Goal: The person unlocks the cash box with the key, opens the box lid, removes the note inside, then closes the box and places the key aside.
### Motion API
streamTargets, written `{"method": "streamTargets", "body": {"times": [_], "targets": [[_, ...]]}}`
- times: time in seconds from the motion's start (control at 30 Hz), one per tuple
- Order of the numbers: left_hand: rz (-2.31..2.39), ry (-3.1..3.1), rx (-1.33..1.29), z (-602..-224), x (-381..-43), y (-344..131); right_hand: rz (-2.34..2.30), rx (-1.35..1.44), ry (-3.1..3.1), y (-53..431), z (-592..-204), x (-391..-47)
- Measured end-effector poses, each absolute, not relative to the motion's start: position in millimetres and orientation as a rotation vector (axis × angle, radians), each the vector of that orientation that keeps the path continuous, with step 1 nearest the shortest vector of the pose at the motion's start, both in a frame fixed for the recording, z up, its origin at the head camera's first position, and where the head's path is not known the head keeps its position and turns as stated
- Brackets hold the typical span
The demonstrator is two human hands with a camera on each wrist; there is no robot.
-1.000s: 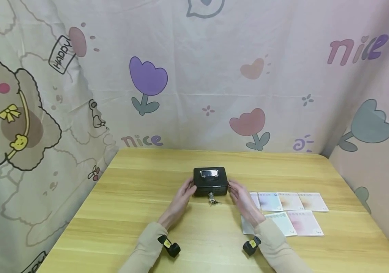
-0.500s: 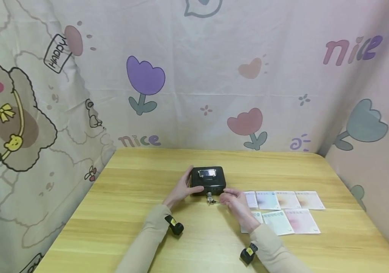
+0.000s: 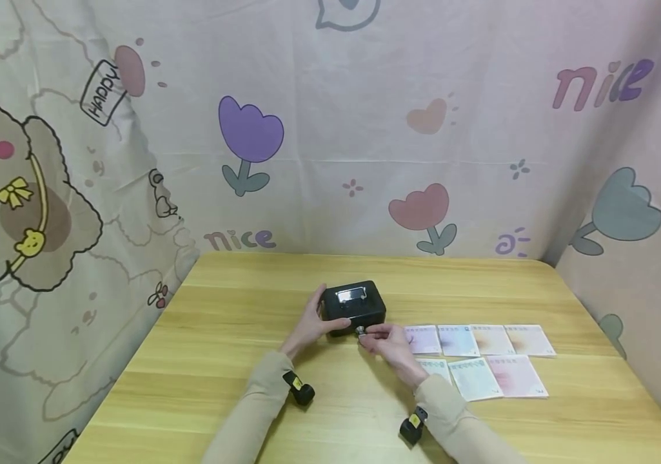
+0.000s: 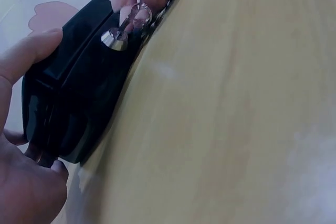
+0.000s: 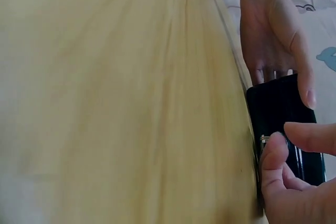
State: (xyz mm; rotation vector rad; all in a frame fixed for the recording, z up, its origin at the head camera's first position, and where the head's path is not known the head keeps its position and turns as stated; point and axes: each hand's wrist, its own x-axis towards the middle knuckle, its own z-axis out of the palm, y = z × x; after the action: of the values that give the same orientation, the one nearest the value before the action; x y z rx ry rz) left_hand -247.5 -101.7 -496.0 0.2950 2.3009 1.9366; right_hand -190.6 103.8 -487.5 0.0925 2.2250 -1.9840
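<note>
A small black cash box, lid down, sits on the table and is turned a little. My left hand grips its left side, thumb along the front edge of the lid and the other fingers at the side. From the box's front sticks a round silver lock, with a key and ring at it. My right hand pinches the key between thumb and fingers, as the left wrist view shows. In the right wrist view the fingers partly cover the lock.
Several pastel banknotes lie in two rows right of the box, partly behind the right forearm. The wooden table runs back to a printed cloth backdrop. Another cloth hangs along the left side.
My right hand has left the box's right side, moved left to its front and taken hold of the key. My left thumb has come onto the front edge. The box has turned slightly.
</note>
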Motion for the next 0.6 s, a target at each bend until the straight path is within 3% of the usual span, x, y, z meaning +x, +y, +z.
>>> {"method": "streamTargets", "body": {"times": [0.6], "targets": [[1.923, 2.357, 0.261, -494.3, -240.7, -100.1, -1.927, 0.23, 2.31, 99.2, -492.3, -195.9]]}}
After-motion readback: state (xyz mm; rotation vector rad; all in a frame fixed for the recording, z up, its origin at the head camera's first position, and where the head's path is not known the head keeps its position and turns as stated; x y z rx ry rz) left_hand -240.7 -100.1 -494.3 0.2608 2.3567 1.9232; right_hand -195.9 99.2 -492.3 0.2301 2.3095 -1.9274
